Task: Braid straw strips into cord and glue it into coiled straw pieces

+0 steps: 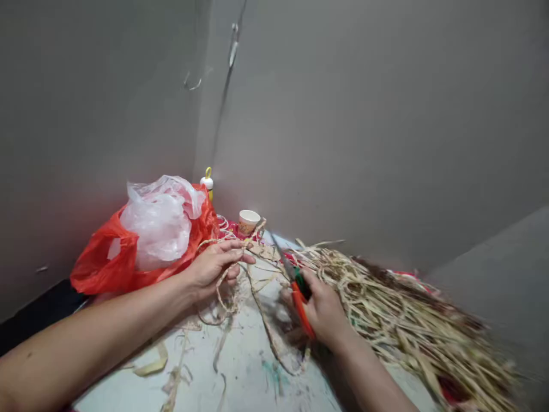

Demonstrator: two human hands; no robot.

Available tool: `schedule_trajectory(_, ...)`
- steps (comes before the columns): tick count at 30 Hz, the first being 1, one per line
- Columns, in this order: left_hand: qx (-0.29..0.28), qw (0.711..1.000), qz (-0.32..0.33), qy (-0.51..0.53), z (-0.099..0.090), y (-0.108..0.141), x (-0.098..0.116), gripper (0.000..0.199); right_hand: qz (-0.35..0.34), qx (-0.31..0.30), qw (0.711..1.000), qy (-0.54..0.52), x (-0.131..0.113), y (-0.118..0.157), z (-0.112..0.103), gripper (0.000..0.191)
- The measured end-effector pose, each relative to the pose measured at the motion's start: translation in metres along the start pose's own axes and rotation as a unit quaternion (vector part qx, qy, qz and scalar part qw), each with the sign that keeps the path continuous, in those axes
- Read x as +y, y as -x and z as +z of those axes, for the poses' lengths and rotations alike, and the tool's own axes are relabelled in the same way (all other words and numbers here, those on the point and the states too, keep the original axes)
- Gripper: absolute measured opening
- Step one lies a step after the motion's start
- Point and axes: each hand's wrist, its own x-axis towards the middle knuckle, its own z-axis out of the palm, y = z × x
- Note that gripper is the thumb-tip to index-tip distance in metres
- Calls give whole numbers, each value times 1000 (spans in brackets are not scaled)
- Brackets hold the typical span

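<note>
My left hand [221, 264] is closed, its thumb and fingers pinching a thin twisted straw cord [262, 309]. The cord's short end stands up past the fingertips, and the rest hangs in loops down to the white tabletop [244, 360]. My right hand [321, 309] is wrapped around a pair of scissors [300, 306] with orange and green handles. Their blades point up and to the left, a little right of the cord end and apart from my left fingers. Blur hides whether the blades are parted.
A large heap of dry straw strips [407, 320] covers the right side. At the left, a red plastic bag [107, 252] holds crumpled clear plastic [160, 223]. Behind stand a paper cup [249, 222] and a white-capped bottle [207, 183]. Grey walls close off the back.
</note>
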Motion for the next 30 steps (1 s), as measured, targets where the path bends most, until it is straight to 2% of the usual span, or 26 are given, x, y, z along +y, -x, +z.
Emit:
schedule_trajectory(3,7,1000,12,-6,-2,-4,2,13,-10,-21,999,39,2,1,2,22)
schedule_trajectory(6,19,1000,18,-3,-1,-4,3,13,12,-28,996,83,3,1,2,24)
schedule_trajectory(9,30,999,17,0,2,-3,4,14,30,-14,992,123,3,0,2,31)
schedule_trajectory(14,39,999,12,-7,3,-1,6,17,10,10,985,170,0,0,1,38)
schedule_trajectory(23,69,997,17,-13,6,-1,6,9,-34,57,984,164,5,0,0,42)
schedule_trajectory(30,56,998,23,-10,3,-3,5,11,-40,65,984,159,6,2,3,39)
